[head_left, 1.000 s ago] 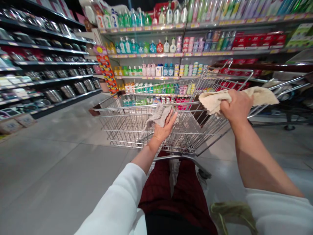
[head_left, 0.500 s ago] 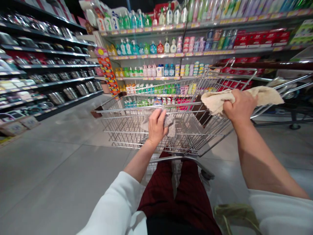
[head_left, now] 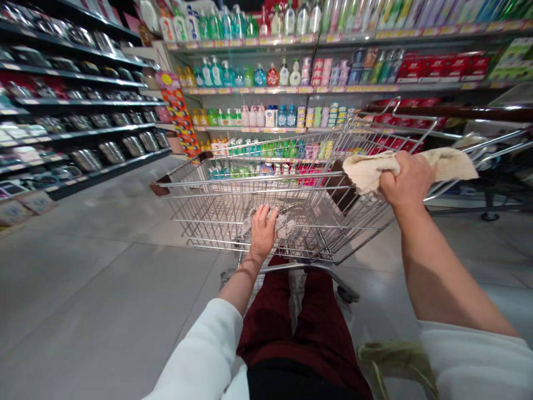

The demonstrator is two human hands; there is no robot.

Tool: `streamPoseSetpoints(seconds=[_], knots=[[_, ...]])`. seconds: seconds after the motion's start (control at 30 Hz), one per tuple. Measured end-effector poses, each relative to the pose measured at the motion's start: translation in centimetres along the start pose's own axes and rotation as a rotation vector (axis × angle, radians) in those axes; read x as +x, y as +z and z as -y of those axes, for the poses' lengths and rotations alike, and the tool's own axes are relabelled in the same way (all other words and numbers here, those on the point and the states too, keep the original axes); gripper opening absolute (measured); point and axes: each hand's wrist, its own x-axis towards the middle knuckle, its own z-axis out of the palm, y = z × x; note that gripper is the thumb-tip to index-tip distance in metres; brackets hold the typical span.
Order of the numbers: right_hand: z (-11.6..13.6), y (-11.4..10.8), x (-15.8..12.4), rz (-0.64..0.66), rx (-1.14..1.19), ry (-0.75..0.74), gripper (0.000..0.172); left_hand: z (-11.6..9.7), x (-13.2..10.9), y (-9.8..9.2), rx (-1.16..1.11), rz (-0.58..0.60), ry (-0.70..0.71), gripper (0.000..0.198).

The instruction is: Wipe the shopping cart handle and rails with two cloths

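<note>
Since both hands are in view, what does the left hand (head_left: 263,230) have?

A grey cloth (head_left: 283,226), bunched inside the wire cart (head_left: 233,180), toward its near end. Its fingers (head_left: 265,215) lie slightly spread and press down on the cloth. Whether the cloth reaches the basket floor, I cannot tell.

And the right hand (head_left: 408,180)?

Fingers curled tight around a beige cloth (head_left: 447,165), which sticks out on both sides of the fist, at the cart's right side. Contact with the rim is unclear.

Surroundings?

Bottles (head_left: 258,75) on shelves along the top of the frame, steel pots (head_left: 85,160) on black shelving at left, tiled floor (head_left: 104,289) lower left, white sleeves (head_left: 200,355) on the arms, dark red trousers (head_left: 300,328) lower centre, olive bag (head_left: 395,361) lower right.
</note>
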Motion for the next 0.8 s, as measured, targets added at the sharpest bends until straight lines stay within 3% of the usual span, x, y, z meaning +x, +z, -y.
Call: streamPoseSetpoints(seconds=[0.13, 0.33, 0.4, 0.47, 0.53, 0.67, 0.8], knots=[[-0.2, 0.3, 0.0, -0.034, -0.003, -0.007, 0.025, -0.5, 1.2, -2.0, -0.036, -0.126, 0.031, 0.054], [-0.3, 0.5, 0.0, -0.052, 0.0, 0.007, 0.025, -1.8, 8.9, -7.3, -0.05, -0.439, -0.153, 0.039], [-0.2, 0.5, 0.0, -0.054, 0.0, 0.021, 0.026, -1.4, 11.0, -7.6, -0.024, -0.446, -0.205, 0.04], [-0.2, 0.6, 0.0, -0.042, -0.002, 0.024, 0.028, -0.5, 11.5, -6.6, -0.006, -0.395, -0.192, 0.043], [-0.1, 0.6, 0.0, -0.034, -0.008, 0.025, 0.029, 0.6, 10.2, -4.7, -0.002, -0.313, -0.135, 0.05], [-0.1, 0.6, 0.0, -0.034, -0.006, 0.02, 0.029, 2.2, 4.0, -1.1, 0.056, -0.143, -0.15, 0.053], [-0.1, 0.5, 0.1, -0.014, 0.012, 0.029, 0.029, 2.5, -1.5, -0.4, 0.058, -0.015, -0.187, 0.053]])
